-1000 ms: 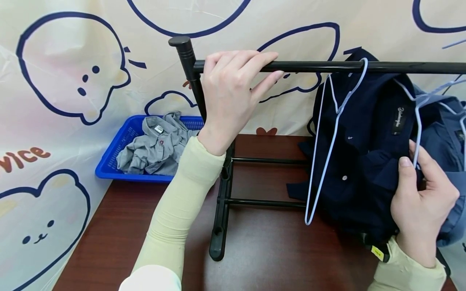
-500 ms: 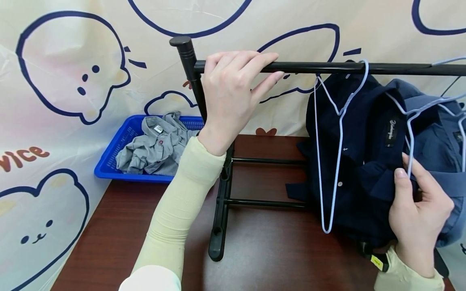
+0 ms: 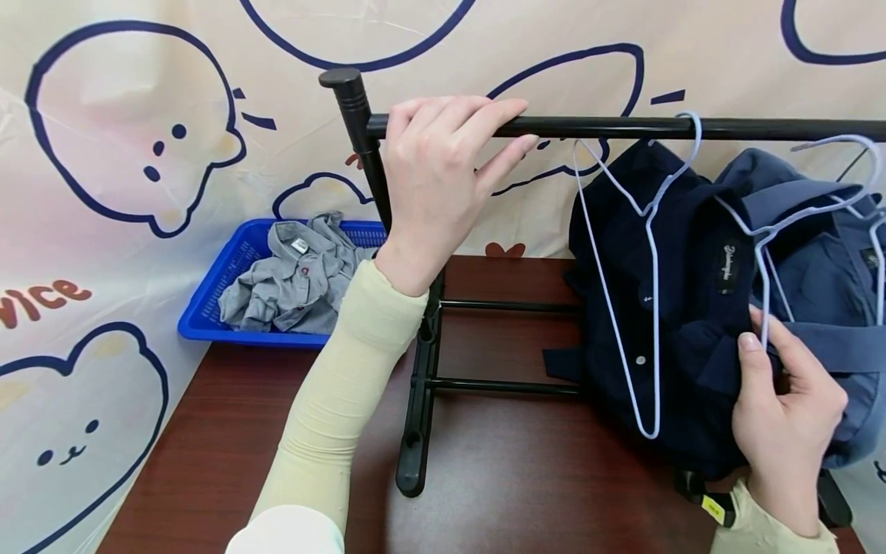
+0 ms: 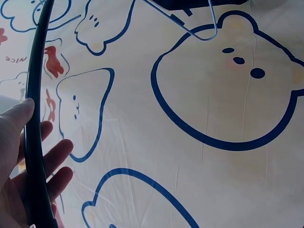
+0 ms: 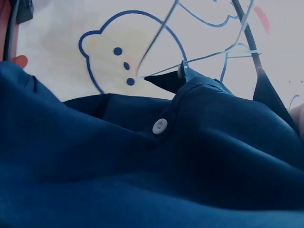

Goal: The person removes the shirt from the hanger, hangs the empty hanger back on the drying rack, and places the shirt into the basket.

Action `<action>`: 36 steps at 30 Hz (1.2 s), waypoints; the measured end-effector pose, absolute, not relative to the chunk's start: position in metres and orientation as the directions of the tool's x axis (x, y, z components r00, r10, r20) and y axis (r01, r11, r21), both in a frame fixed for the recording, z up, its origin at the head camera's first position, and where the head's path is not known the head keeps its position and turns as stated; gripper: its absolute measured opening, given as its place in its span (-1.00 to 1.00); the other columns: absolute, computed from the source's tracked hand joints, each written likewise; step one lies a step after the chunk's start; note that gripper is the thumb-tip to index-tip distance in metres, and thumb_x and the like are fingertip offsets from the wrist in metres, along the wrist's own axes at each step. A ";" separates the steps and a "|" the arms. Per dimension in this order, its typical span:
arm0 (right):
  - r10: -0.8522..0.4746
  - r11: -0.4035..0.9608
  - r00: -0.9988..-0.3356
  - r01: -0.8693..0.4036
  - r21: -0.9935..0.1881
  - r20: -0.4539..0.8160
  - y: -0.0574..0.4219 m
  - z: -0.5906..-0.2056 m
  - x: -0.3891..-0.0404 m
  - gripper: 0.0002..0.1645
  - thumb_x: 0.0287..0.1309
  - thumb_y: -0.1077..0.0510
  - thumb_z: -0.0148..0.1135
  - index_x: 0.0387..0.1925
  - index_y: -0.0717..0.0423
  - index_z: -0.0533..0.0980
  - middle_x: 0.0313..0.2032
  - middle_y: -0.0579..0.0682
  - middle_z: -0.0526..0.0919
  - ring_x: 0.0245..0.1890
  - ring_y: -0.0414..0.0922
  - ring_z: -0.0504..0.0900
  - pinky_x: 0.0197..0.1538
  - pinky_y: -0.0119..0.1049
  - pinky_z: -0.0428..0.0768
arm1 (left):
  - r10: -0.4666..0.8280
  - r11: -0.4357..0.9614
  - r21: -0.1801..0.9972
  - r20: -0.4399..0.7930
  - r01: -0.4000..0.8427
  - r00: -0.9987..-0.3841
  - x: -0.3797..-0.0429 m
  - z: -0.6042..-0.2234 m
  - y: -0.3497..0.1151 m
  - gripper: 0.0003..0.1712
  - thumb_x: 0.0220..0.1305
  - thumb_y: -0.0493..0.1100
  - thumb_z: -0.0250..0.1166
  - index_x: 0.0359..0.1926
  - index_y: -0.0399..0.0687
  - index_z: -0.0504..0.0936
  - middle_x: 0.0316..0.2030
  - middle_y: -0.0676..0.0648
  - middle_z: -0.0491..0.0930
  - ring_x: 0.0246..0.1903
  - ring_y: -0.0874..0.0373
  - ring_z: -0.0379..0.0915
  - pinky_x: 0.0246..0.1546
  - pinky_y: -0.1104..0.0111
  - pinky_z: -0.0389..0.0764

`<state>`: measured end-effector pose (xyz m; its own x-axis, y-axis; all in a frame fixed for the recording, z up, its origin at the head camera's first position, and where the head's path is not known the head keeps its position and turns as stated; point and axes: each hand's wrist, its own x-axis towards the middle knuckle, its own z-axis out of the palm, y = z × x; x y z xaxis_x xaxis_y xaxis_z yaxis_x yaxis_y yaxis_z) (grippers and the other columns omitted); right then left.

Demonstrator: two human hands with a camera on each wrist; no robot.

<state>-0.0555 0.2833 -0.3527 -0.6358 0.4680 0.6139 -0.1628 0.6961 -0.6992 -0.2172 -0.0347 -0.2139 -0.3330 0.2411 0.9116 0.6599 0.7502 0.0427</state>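
My left hand (image 3: 439, 177) grips the black rail (image 3: 609, 127) near its left end; in the left wrist view the thumb and fingers lie on opposite sides of it. My right hand (image 3: 789, 408) pinches a navy shirt (image 3: 671, 323) at its collar, together with one arm of a pale blue hanger (image 3: 782, 227) that sits partly in the shirt. That hanger's hook appears just below the rail, in front of it. A bare pale blue hanger (image 3: 654, 308) hangs from the rail before the shirt. In the right wrist view, navy cloth (image 5: 213, 142) with a white button covers most of the hand.
Behind my right hand, a greyish-blue shirt (image 3: 824, 269) hangs at the right. A blue basket (image 3: 201, 323) holding a grey shirt (image 3: 291, 281) stands on the table (image 3: 512, 469) at the left. The black rack's foot (image 3: 411, 454) and lower crossbars reach across the tabletop.
My right hand has moved left with the navy shirt and its hanger, whose hook has come into view. The bare hanger has swung and turned. My left hand stays put.
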 end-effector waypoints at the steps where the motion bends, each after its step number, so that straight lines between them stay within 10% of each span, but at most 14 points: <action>1: 0.464 0.699 -0.644 -0.156 -0.698 0.609 0.283 -0.355 -0.055 -0.64 0.45 0.19 0.19 0.19 0.05 0.65 0.11 -0.17 0.67 -0.19 -0.40 0.52 -0.14 -0.55 0.34 | 0.241 0.750 0.043 0.911 0.660 -0.334 -0.217 -0.214 -0.035 -0.46 0.49 0.30 0.09 0.10 0.12 0.77 -0.06 0.06 0.74 0.00 0.14 0.59 0.15 0.25 0.29; 7: 0.454 0.694 -0.692 -0.120 -0.710 0.561 0.287 -0.369 -0.059 -0.64 0.42 0.14 0.24 0.18 -0.06 0.67 0.01 -0.38 0.66 -0.48 -0.37 0.34 -0.28 -0.50 0.26 | 0.242 0.751 0.045 0.909 0.658 -0.338 -0.217 -0.214 -0.036 -0.46 0.49 0.30 0.09 0.11 0.11 0.77 -0.05 0.05 0.74 0.01 0.14 0.59 0.16 0.25 0.29; 18: 0.332 0.697 -0.841 -0.086 -0.712 0.427 0.296 -0.410 -0.078 -0.69 0.40 0.13 0.26 0.11 0.01 0.69 0.02 0.08 0.70 -0.11 -0.50 0.47 -0.01 -0.59 0.29 | 0.243 0.748 0.053 0.906 0.662 -0.347 -0.217 -0.214 -0.035 -0.46 0.49 0.31 0.09 0.11 0.12 0.76 -0.05 0.06 0.74 0.02 0.15 0.58 0.16 0.26 0.28; 22: 0.192 0.728 -0.869 -0.185 -0.660 0.456 0.300 -0.428 -0.089 -0.70 0.42 0.16 0.23 0.09 0.16 0.67 0.17 0.20 0.62 0.21 -0.19 0.49 0.25 -0.50 0.22 | 0.245 0.747 0.050 0.906 0.663 -0.344 -0.217 -0.214 -0.035 -0.46 0.49 0.30 0.08 0.12 0.12 0.76 -0.04 0.06 0.74 0.03 0.15 0.58 0.16 0.26 0.28; 26: 0.141 0.738 -0.907 -0.171 -0.653 0.397 0.306 -0.444 -0.101 -0.66 0.50 0.15 0.10 0.11 0.28 0.59 0.36 0.34 0.38 0.41 0.29 0.25 0.46 0.02 0.10 | 0.247 0.748 0.042 0.909 0.663 -0.337 -0.217 -0.214 -0.035 -0.47 0.50 0.30 0.08 0.11 0.12 0.76 -0.04 0.06 0.74 0.02 0.15 0.58 0.16 0.25 0.28; 36: 0.102 0.767 -0.994 0.058 -0.639 0.032 0.310 -0.451 -0.134 -0.36 0.61 -0.03 -0.14 0.45 0.34 0.25 0.40 0.51 0.18 0.41 0.43 0.13 0.36 0.30 0.12 | 0.242 0.741 0.041 0.914 0.670 -0.324 -0.218 -0.214 -0.035 -0.48 0.49 0.29 0.10 0.11 0.12 0.77 -0.06 0.04 0.74 0.01 0.14 0.59 0.16 0.25 0.29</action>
